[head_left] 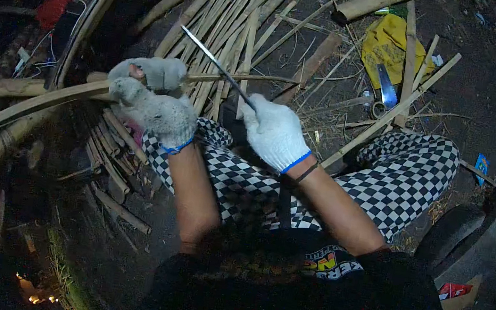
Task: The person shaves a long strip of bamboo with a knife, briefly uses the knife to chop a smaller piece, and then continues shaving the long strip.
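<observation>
My left hand (151, 101), in a worn grey glove, grips a long curved bamboo strip (28, 107) that runs from the lower left up past the hand toward the right. In a white glove, my right hand (274, 133) holds a knife (216, 66) by its handle; the thin blade points up and left and lies across the strip just right of the left hand. Both hands work above my knees, which are in black-and-white checked trousers (400, 179).
Several split bamboo strips (245, 12) lie fanned on the dirt ground ahead. A thick bamboo pole (376, 0) and a yellow bag (388, 47) with a blue-handled tool (387, 89) lie at the upper right. Short bamboo offcuts (116, 166) are stacked at left.
</observation>
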Motion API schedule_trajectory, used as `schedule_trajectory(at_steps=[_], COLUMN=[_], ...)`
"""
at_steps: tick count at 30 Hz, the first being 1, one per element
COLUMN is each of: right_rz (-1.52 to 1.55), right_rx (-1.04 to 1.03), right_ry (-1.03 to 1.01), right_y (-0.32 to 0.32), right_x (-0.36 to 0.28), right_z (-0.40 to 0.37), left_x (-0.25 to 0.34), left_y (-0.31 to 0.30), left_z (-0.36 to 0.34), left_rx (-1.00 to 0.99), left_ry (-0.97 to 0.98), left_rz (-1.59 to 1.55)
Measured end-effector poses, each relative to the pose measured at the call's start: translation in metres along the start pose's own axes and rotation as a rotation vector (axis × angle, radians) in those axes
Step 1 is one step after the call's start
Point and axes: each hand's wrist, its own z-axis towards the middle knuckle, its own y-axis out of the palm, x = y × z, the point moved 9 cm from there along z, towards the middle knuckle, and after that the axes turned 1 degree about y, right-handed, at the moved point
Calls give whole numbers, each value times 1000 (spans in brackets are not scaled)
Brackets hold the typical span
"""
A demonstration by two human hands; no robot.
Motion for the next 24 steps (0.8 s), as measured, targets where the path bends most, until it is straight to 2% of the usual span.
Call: schedule_trajectory(at_steps=[2, 7, 9, 10, 13, 15, 16, 19, 21, 24], right_rz=[-68, -124, -82, -58, -140, -235, -162, -61, -91, -135], right_rx=[4, 25, 34, 91, 63, 32, 45, 67, -15, -39], right_ry=[14, -62, -126, -113, -3, -122, -69, -106, 87, 42], right_y=[5, 0, -1, 3, 7, 6, 8, 11, 28, 25], right_x=[12, -15, -27, -15, 8, -12, -10, -13, 35, 24], right_z=[6, 13, 12, 15, 32, 26, 23, 18, 32, 37], left_x=[-5, -5, -15, -11, -4, -8, -6, -6, -1, 1], left_y=[11, -5, -5, 1, -3, -5, -8, -8, -4, -9], left_z=[0, 14, 16, 13, 14, 18, 17, 15, 12, 17], left_rx=[-152, -79, -145, -96, -42, -93, -86, -61, -41, -43], left_ry=[-36, 24, -65, -17, 47, -24, -10, 26, 56, 65], left_rz=[-24, 16, -127, -74, 74, -32, -35, -10, 51, 23])
